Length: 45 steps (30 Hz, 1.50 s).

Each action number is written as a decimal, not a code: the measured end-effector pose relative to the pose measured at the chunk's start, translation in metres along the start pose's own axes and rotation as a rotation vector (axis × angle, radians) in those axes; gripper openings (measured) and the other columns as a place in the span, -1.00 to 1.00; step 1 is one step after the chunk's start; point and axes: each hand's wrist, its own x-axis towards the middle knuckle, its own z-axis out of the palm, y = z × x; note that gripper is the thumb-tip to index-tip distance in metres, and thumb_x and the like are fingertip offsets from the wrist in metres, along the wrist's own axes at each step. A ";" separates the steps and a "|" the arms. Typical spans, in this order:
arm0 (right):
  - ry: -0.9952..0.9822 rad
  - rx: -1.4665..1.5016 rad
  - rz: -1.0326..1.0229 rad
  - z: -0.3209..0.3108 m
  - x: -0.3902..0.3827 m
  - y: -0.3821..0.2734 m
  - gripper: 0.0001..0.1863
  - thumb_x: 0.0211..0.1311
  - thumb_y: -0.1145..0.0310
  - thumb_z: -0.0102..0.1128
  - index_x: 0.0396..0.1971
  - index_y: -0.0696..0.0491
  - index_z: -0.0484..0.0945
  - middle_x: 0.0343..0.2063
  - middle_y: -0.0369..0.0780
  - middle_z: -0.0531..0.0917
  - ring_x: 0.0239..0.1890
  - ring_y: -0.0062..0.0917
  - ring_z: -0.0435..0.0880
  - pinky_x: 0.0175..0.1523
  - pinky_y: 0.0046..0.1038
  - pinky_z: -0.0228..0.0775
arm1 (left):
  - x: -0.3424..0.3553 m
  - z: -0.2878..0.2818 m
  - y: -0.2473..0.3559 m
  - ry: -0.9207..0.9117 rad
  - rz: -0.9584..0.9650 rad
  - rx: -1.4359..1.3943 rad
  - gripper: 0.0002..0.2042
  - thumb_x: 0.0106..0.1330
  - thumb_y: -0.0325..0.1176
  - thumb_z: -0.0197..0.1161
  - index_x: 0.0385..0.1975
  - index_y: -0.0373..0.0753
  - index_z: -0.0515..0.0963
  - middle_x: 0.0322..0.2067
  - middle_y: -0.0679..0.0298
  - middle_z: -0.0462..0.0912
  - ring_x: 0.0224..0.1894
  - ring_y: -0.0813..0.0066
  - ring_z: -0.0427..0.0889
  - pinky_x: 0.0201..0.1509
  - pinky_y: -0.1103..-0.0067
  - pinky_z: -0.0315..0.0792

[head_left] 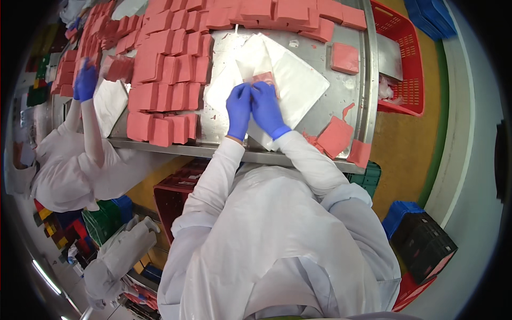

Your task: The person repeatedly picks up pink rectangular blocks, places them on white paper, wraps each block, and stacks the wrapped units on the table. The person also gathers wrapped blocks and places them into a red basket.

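My left hand (238,110), in a blue glove, is closed, its fingers pinching the edge of a white plastic bag (253,57). Right beside it my right hand (268,110), gloved the same way, is closed on the bag too. Its fingertips nearly meet those of the left. Just beyond the fingers, pink shows through the film (265,78); what it is I cannot make out. Beneath both hands a stack of white plastic bags (306,84) lies on the steel table (320,56). Rows of pink square slabs (173,69) stand to the left and along the far side.
A single pink stack (344,58) and a loose slab (335,137) lie at the right by the raised table rim (372,80). Beyond that is a red crate (413,64). At left a co-worker's gloved hands (85,81) are near more slabs. Black crates (424,245) stand lower right.
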 end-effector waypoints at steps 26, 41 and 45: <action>-0.008 -0.368 -0.261 -0.065 0.016 0.013 -0.68 0.08 0.39 0.17 -0.12 0.11 0.54 -0.09 -0.03 0.57 0.10 -0.19 0.47 0.24 -0.17 0.22 | 0.031 0.002 0.026 -0.476 0.452 0.811 -0.25 -0.07 -0.32 0.43 0.25 -0.20 0.33 0.14 -0.01 0.40 0.13 0.03 0.41 0.23 0.32 0.35; 0.352 -0.567 0.724 -0.235 0.062 0.175 -0.62 0.13 0.29 0.26 -0.07 0.15 0.55 -0.15 0.00 0.60 -0.17 -0.18 0.58 -0.05 -0.31 0.44 | 0.269 0.083 0.087 -0.235 -0.136 0.013 -0.35 0.12 -0.18 0.41 0.14 -0.41 0.34 0.05 0.06 0.51 -0.07 0.44 0.57 -0.06 0.54 0.46; 0.644 -0.357 0.232 -0.203 0.054 0.139 -0.50 0.09 0.31 0.33 0.05 0.11 0.48 -0.15 -0.06 0.57 -0.12 -0.27 0.57 -0.07 -0.31 0.45 | 0.200 0.057 0.085 -0.202 -0.112 -0.276 -0.44 0.23 -0.24 0.33 0.13 -0.42 0.31 -0.03 0.13 0.53 -0.09 0.47 0.56 -0.02 0.57 0.44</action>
